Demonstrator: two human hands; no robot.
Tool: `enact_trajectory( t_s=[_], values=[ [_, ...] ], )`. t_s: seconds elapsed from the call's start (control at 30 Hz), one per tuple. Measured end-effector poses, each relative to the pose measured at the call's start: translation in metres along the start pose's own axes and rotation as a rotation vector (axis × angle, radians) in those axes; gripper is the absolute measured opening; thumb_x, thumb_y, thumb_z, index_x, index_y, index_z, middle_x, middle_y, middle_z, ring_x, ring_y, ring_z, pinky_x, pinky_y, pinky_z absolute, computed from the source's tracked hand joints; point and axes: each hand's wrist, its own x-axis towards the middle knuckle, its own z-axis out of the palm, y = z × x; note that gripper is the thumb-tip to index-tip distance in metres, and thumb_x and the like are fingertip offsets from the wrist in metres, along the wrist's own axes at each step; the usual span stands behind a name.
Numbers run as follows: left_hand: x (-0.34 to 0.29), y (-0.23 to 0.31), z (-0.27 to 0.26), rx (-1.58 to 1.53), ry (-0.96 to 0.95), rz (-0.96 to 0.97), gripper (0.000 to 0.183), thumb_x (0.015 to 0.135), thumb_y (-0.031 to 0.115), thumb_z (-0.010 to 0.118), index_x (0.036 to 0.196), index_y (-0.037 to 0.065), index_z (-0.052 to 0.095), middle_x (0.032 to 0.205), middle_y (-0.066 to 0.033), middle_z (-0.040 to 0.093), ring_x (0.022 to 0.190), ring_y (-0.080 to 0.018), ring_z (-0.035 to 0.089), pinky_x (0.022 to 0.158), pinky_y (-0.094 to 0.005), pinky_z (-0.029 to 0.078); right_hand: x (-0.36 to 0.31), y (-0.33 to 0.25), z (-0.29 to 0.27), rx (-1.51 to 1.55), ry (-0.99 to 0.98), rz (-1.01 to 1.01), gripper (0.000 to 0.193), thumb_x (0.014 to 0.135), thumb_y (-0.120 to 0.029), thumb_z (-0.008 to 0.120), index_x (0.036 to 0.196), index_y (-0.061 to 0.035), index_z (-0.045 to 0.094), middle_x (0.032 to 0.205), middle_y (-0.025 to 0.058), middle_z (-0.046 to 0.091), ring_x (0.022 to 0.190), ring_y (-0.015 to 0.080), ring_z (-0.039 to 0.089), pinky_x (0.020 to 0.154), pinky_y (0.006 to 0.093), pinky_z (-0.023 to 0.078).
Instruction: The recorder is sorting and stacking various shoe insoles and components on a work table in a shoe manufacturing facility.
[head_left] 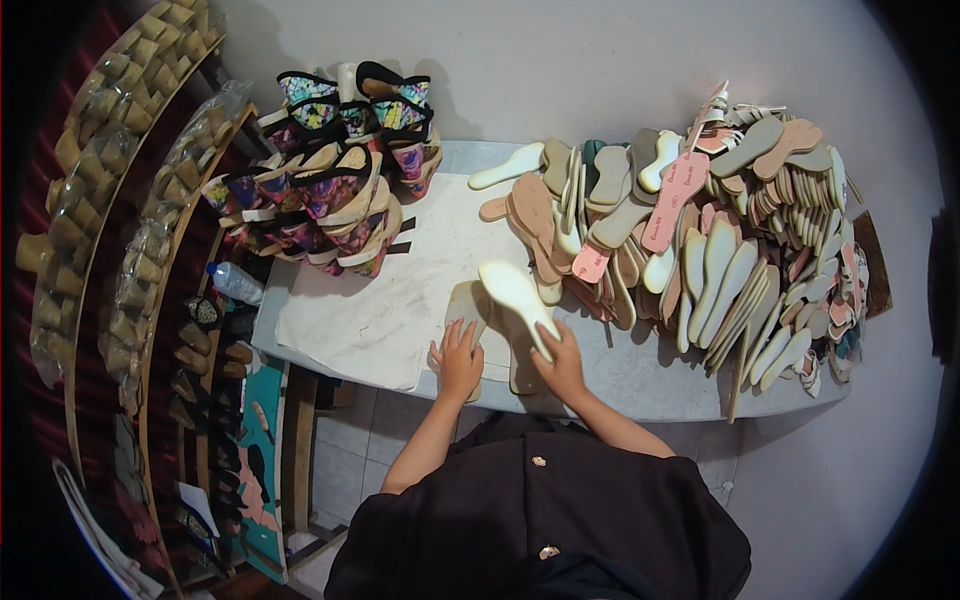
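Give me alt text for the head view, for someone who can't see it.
A person's right hand holds a pale shoe sole above a table, while the left hand lies spread over a darker sole. A heap of soles fills the table's right side, and colorful patterned shoes are stacked on the left.

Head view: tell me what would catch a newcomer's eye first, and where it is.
The big heap of shoe insoles sprawling over the right part of the table would likely draw the eye first, with a pink insole standing out in it. Next come the brightly patterned wedge shoes stacked at the far left. At the front middle, the right hand holds a pale, brightly lit insole.
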Motion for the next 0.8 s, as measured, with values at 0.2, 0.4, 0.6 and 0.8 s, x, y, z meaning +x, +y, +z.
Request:
enact_trajectory(
  t_s=[0.2, 0.4, 0.6, 0.8],
  values=[
    [-0.022, -0.021, 0.013, 0.159, -0.086, -0.007, 0.053, 0.084, 0.021, 0.051, 0.134, 0.013, 0.039, 0.141, -0.0145, 0.033, 0.133, -0.0293, 0.026, 0.101, -0.0623, 0.014, -0.039, 0.016, 0.039, -0.186, 0.0, 0.057, 0.052, 0.075, -0.013, 0.066, 0.122, 0.0005, 0.05, 0.129, 0.0313, 0.035, 0.116, 0.0447, 0.04, 0.099, 0.0435, 0.033],
    [-0.028, -0.022, 0.026, 0.193, -0.033, -0.007, 0.053, 0.084, 0.024, 0.052, 0.135, 0.013, 0.039, 0.142, -0.0152, 0.03, 0.134, -0.0302, 0.024, 0.101, -0.064, 0.013, -0.055, 0.012, 0.047, -0.168, 0.058, 0.059, 0.058, 0.075, -0.014, 0.069, 0.124, 0.0048, 0.045, 0.129, 0.0327, 0.034, 0.118, 0.0451, 0.037, 0.099, 0.0434, 0.032],
    [-0.031, 0.027, 0.005, 0.185, -0.195, 0.095, 0.04, 0.083, 0.024, 0.053, 0.122, 0.016, 0.054, 0.142, -0.0136, 0.03, 0.134, -0.0297, 0.021, 0.098, -0.0674, 0.012, -0.059, 0.01, 0.047, -0.11, 0.084, 0.157, 0.06, 0.076, -0.013, 0.068, 0.126, 0.0074, 0.042, 0.131, 0.0325, 0.031, 0.119, 0.0455, 0.036, 0.1, 0.0415, 0.032],
    [-0.048, 0.013, 0.023, 0.09, -0.199, 0.17, 0.033, 0.082, 0.022, 0.055, 0.113, 0.017, 0.062, 0.142, -0.0132, 0.03, 0.134, -0.0336, 0.019, 0.095, -0.0683, 0.006, -0.067, 0.01, 0.055, -0.104, -0.021, 0.19, 0.062, 0.08, -0.013, 0.062, 0.13, 0.0097, 0.033, 0.134, 0.0353, 0.026, 0.124, 0.0479, 0.029, 0.101, 0.0432, 0.03]
  ],
)
